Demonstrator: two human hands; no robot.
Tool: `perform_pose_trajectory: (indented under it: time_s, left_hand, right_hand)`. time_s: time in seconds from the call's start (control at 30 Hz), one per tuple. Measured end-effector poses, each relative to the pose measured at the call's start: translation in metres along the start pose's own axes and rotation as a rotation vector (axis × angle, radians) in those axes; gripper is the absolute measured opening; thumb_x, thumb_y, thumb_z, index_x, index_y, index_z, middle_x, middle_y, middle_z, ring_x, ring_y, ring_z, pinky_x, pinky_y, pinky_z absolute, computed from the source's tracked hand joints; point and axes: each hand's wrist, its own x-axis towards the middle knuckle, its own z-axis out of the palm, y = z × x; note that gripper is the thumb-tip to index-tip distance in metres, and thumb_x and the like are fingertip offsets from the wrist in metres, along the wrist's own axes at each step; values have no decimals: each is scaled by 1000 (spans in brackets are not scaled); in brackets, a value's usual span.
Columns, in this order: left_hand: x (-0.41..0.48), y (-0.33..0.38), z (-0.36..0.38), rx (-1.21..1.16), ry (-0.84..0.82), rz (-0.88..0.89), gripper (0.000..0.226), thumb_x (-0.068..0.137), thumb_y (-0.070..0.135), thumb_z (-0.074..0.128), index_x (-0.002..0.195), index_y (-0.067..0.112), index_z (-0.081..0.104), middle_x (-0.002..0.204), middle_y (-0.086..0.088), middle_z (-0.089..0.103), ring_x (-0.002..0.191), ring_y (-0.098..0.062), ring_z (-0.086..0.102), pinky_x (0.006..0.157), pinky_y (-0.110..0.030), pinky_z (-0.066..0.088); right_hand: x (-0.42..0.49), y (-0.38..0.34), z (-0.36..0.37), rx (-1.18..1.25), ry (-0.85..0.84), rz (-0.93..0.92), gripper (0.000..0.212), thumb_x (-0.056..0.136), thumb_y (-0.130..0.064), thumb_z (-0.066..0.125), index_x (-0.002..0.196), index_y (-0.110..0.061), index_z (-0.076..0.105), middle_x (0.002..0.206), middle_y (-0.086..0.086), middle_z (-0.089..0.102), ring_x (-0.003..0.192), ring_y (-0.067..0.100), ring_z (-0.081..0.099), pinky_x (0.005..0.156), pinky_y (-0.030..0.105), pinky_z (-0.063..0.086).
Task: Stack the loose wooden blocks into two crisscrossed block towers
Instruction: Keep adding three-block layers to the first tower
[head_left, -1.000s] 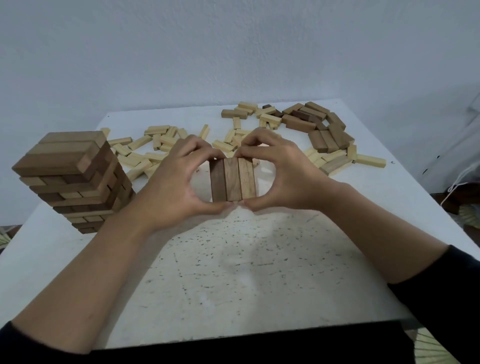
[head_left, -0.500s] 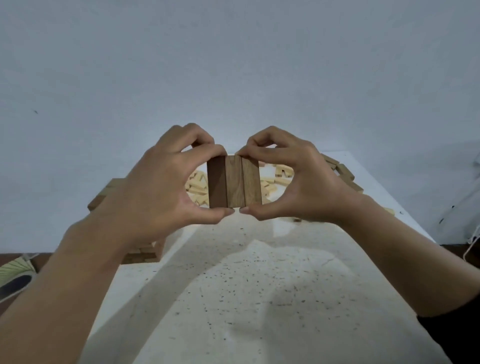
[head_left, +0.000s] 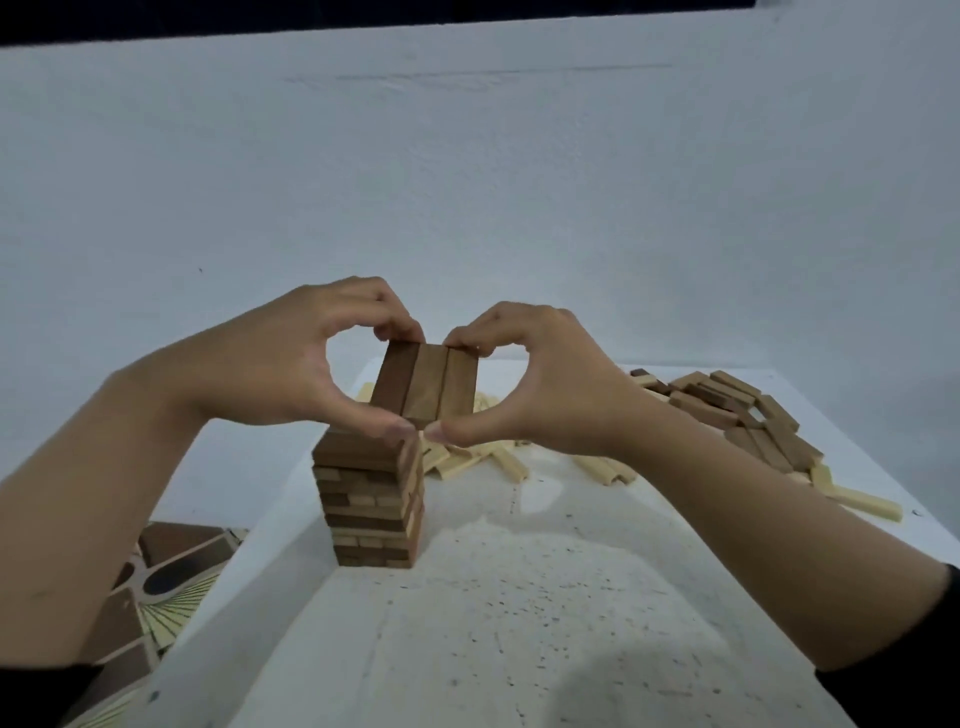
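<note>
grip: left hand (head_left: 280, 358) and right hand (head_left: 540, 384) both pinch 3 blocks (head_left: 423, 384)
count: 1 tower (head_left: 371, 499)
change: blocks now over it

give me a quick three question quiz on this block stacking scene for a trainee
1. True or false: the left hand and right hand together hold three blocks side by side.
2. Fill in: the dark loose blocks lie on the table's ___ side.
3. The three blocks are: A above the tower; B flat on the table; C among the loose blocks.
Key: 1 true; 2 right; 3 A.
</note>
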Motion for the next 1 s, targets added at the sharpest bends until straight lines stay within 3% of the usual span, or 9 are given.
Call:
perform_pose_trajectory:
  time_s: [0.27, 0.43, 0.53, 0.6, 0.77, 1.0]
  left_hand:
    - [-5, -46, -13, -29, -150, -124, 62, 58, 74, 75, 112, 45, 64, 115, 21, 57, 118, 2, 50, 91, -21, 34]
    - [-10, -64, -9, -42, -170, -140, 63, 58, 75, 74, 112, 46, 64, 116, 24, 57, 118, 4, 49, 92, -24, 35]
    - [-12, -68, -5, -43, -159, -131, 63, 57, 76, 73, 112, 45, 63, 115, 24, 57, 117, 4, 50, 92, -21, 34]
    - [-12, -71, -3, -45, -158, -120, 63, 57, 76, 72, 112, 45, 63, 114, 24, 58, 116, 3, 51, 92, -19, 34]
    - [-13, -73, 3, -56, -156, -108, 62, 57, 76, 73, 110, 45, 64, 112, 24, 58, 116, 1, 52, 93, -21, 35]
    - [-13, -75, 8, -71, -168, -111, 64, 55, 75, 75, 111, 44, 64, 113, 23, 58, 116, 3, 51, 95, -22, 37]
  right_hand:
    - [29, -14, 22, 37, -160, 151, 34, 61, -53, 91, 89, -36, 78, 94, -24, 66, 104, -9, 54, 85, 20, 43]
    - [33, -18, 34, 48, -212, 180, 27, 62, -52, 90, 76, -44, 68, 90, -52, 51, 98, -20, 50, 82, 16, 40]
    - [34, -19, 37, 35, -209, 194, 30, 61, -53, 90, 79, -46, 68, 88, -38, 59, 102, -14, 51, 88, 20, 41]
    - [35, -21, 38, 27, -218, 200, 30, 60, -54, 90, 80, -46, 67, 87, -32, 60, 105, -13, 51, 85, 17, 39]
    - [34, -23, 41, -11, -227, 210, 33, 59, -56, 89, 80, -47, 66, 94, -31, 61, 107, -12, 51, 86, 21, 39]
    - [28, -27, 45, -41, -218, 234, 32, 60, -55, 89, 76, -48, 62, 88, -33, 57, 104, -13, 49, 106, 37, 37]
